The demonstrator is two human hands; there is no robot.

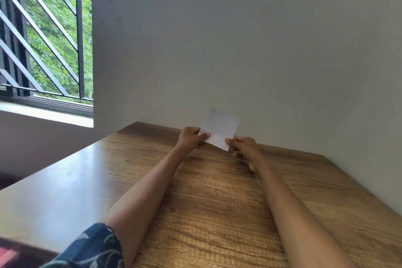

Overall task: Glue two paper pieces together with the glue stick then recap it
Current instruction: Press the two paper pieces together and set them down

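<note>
Now | paper between hands | left hand pinches | right hand pinches

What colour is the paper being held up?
White paper, seen in the head view, the only one.

The white paper hides most fingers of both hands; its markings are blurred.

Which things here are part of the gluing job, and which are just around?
Job:
- white paper piece
- left hand pinching it
- right hand pinching it
No glue stick in view.

Around:
- brown wooden table
- barred window
- grey wall
</note>
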